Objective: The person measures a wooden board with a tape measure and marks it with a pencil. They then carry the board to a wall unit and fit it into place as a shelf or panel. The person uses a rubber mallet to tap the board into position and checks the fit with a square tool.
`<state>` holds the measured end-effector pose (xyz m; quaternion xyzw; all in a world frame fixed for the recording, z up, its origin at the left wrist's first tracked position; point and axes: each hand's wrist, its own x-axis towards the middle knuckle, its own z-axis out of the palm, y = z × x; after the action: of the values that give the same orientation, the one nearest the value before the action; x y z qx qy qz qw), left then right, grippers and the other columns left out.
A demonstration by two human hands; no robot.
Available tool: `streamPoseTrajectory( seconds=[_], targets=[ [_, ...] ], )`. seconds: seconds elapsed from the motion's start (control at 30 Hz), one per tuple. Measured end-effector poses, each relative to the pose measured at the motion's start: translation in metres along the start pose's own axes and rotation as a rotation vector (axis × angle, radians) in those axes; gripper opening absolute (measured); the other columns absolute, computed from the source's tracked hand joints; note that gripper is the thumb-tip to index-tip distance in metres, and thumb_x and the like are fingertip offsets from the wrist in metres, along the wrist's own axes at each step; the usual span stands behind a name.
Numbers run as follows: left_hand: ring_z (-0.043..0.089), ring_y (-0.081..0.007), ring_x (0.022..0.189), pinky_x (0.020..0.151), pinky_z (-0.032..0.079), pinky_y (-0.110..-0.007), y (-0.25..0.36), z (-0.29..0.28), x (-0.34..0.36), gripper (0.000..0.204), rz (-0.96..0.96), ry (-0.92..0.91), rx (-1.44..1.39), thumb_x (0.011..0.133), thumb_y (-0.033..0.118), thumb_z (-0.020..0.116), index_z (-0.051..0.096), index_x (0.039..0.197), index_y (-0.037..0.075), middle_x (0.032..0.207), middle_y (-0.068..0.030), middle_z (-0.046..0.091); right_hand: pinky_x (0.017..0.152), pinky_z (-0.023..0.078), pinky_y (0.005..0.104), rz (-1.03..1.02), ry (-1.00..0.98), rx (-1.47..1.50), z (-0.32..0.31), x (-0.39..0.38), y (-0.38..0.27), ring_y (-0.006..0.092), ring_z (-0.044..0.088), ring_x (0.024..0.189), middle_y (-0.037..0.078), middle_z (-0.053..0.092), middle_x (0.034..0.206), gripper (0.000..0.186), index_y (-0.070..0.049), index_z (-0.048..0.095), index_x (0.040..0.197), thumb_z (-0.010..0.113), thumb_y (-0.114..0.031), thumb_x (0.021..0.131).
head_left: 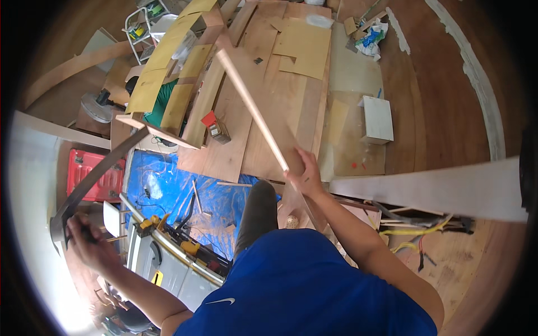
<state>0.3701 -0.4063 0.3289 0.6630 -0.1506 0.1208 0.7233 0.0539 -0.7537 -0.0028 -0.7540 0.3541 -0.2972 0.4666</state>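
The 2 hands are well apart. The left hand [91, 245] is curled round the dark handle of a handsaw [105, 169], its tip overlapping the near edge of a yellow-panelled frame [162, 59]. The right hand [307, 176] pinches a long wooden board [252, 107] by its near part, slanting above the plywood sheets [216, 159] toward their far left corner. The step looks like positioning the board; sawing it would call for firm support and fingers clear of the teeth.

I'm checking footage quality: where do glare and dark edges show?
In the head view, glare washes out the lower left, below the left hand; there too, a black fisheye rim fills the corners, and the blue sheet catches pale shine.
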Motion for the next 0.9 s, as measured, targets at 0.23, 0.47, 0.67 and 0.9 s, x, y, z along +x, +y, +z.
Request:
streamPoseTrajectory(
  seconds=[0.23,0.47,0.67,0.9],
  targets=[
    [0.042,-0.0024,0.056,0.048,0.029,-0.021,-0.112,0.193,0.07,0.018,-0.214,-0.254,0.179,0.104,0.025,0.065,0.065,0.106,0.007,0.082,0.0016,0.065,0.108,0.043,0.0354,0.398,0.252,0.283,-0.05,0.179,0.104,0.0243,0.056,0.126,0.015,0.06,0.136,0.075,-0.001,0.048,0.149,0.079,-0.017,0.083],
    [0.036,-0.0025,0.05,0.046,0.022,-0.023,-0.174,0.402,0.189,0.025,-0.253,-0.393,0.27,0.104,0.025,0.063,0.063,0.087,0.007,0.064,0.0045,0.051,0.089,0.052,0.0418,1.033,0.122,0.172,-0.176,0.257,0.214,0.0274,0.065,0.098,0.015,0.07,0.115,0.061,-0.001,0.061,0.139,0.072,-0.032,0.088],
    [0.037,-0.0016,0.052,0.046,0.023,-0.022,-0.133,0.496,0.303,0.022,-0.17,-0.354,0.236,0.104,0.025,0.063,0.064,0.091,0.007,0.068,0.0044,0.053,0.089,0.055,0.043,1.251,-0.35,-0.514,-0.236,0.192,0.281,0.0277,0.071,0.1,0.021,0.075,0.1,0.081,-0.008,0.06,0.141,0.073,-0.059,0.08],
    [0.041,-0.003,0.053,0.047,0.028,-0.022,-0.128,0.673,0.376,0.022,-0.039,-0.549,0.243,0.105,0.025,0.062,0.064,0.093,0.005,0.074,0.0019,0.058,0.111,0.044,0.0425,1.516,-0.18,-0.606,-0.188,0.286,0.169,0.0388,0.059,0.13,0.029,0.059,0.141,0.089,0.003,0.058,0.14,0.072,-0.056,0.075]
  ],
)
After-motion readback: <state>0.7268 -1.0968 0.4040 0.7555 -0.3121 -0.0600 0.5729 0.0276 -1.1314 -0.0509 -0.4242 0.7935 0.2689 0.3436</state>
